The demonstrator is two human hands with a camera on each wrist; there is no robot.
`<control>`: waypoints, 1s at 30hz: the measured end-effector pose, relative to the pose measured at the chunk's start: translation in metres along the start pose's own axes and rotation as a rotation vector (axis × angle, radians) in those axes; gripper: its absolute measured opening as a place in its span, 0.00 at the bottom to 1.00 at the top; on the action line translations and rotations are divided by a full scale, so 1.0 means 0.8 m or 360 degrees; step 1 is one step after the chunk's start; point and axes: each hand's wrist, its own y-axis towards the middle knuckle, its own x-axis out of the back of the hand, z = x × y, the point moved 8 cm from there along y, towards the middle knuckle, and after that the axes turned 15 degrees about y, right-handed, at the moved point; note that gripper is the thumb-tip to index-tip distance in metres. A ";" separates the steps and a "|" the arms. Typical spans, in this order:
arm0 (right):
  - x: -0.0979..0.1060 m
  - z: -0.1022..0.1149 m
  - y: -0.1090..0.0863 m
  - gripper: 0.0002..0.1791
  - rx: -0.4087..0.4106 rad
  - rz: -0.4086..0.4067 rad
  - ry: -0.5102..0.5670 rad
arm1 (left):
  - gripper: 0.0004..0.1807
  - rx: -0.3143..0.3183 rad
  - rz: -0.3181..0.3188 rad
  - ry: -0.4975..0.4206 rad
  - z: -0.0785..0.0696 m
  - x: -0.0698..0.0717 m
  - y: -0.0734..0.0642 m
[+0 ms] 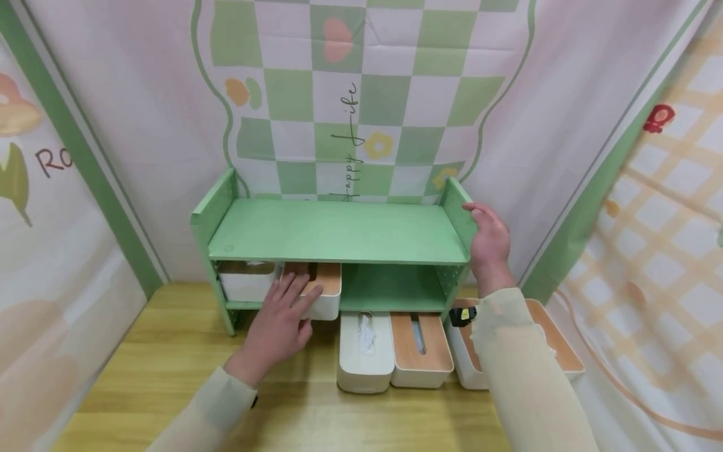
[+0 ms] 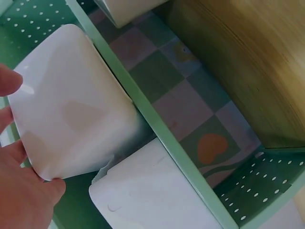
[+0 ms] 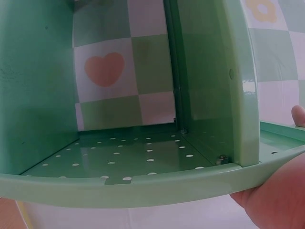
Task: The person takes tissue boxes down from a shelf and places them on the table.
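A green two-tier shelf (image 1: 339,232) stands on the table. In its lower tier, near the left end, a white tissue box with a wood-look lid (image 1: 324,307) juts out past the front edge. My left hand (image 1: 277,336) rests on that box, its fingers spread over the lid. In the left wrist view, fingertips touch the rim of the white box (image 2: 71,105). My right hand (image 1: 490,242) holds the top edge of the shelf's right side panel; the right wrist view has it at the panel edge (image 3: 200,188), with a fingertip on the far side.
Another tissue box (image 1: 248,282) sits at the left end of the lower tier. In front stand a white tissue box (image 1: 367,361) with tissue showing and a wood-lidded box (image 1: 423,351). More wood-lidded boxes (image 1: 556,342) are partly hidden by my right sleeve. A printed curtain (image 1: 384,94) hangs behind.
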 end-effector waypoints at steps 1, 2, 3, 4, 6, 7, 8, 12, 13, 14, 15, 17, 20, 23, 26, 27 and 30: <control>0.000 -0.001 0.000 0.26 -0.0005 0.0002 -0.0002 | 0.36 0.0060 0.0009 -0.0105 0.004 0.001 -0.002; 0.000 -0.001 0.000 0.25 -0.0009 0.0003 -0.0002 | 0.36 0.0145 0.0017 -0.0240 0.009 0.002 -0.004; 0.000 -0.001 0.000 0.25 -0.0013 0.0005 -0.0005 | 0.36 0.0258 0.0015 -0.0406 0.016 0.003 -0.007; -0.001 -0.002 0.000 0.25 -0.0013 0.0010 -0.0001 | 0.36 0.0401 0.0003 -0.0586 0.025 0.004 -0.010; -0.002 -0.002 -0.001 0.25 -0.0012 0.0018 0.0000 | 0.36 0.0737 -0.0039 -0.0972 0.046 0.005 -0.020; -0.002 -0.002 -0.001 0.25 -0.0007 0.0017 -0.0002 | 0.35 0.0903 -0.0062 -0.1145 0.056 0.004 -0.025; -0.002 -0.001 -0.001 0.26 -0.0003 0.0015 -0.0006 | 0.34 0.1053 -0.0076 -0.1300 0.065 0.001 -0.030; -0.003 0.000 -0.002 0.26 0.0007 0.0020 -0.0015 | 0.32 0.1501 0.0013 -0.1772 0.083 -0.020 -0.046; -0.003 -0.001 -0.002 0.26 0.0006 0.0021 -0.0019 | 0.32 0.1564 0.0070 -0.1860 0.084 -0.026 -0.050; -0.003 -0.001 -0.002 0.26 0.0004 0.0024 -0.0020 | 0.33 0.1605 0.0131 -0.1956 0.082 -0.032 -0.052; -0.003 -0.001 -0.003 0.26 0.0003 0.0022 -0.0023 | 0.35 0.1640 0.0195 -0.2044 0.080 -0.037 -0.054; -0.002 0.000 -0.003 0.26 0.0004 0.0014 -0.0031 | 0.40 0.1678 0.0308 -0.2223 0.074 -0.047 -0.056; 0.000 0.000 -0.003 0.26 -0.0001 0.0000 -0.0031 | 0.47 0.1697 0.0454 -0.2476 0.063 -0.061 -0.056; 0.000 0.001 -0.002 0.25 -0.0005 -0.0013 -0.0017 | 0.54 0.1698 0.0538 -0.2629 0.055 -0.071 -0.051; 0.000 0.000 -0.002 0.25 -0.0018 -0.0012 -0.0006 | 0.55 0.1702 0.0564 -0.2651 0.053 -0.078 -0.045; 0.000 0.000 -0.001 0.25 -0.0018 -0.0013 -0.0005 | 0.54 0.1710 0.0562 -0.2644 0.053 -0.080 -0.043; 0.000 0.000 -0.002 0.25 -0.0023 -0.0009 -0.0006 | 0.49 0.1726 0.0537 -0.2607 0.054 -0.082 -0.039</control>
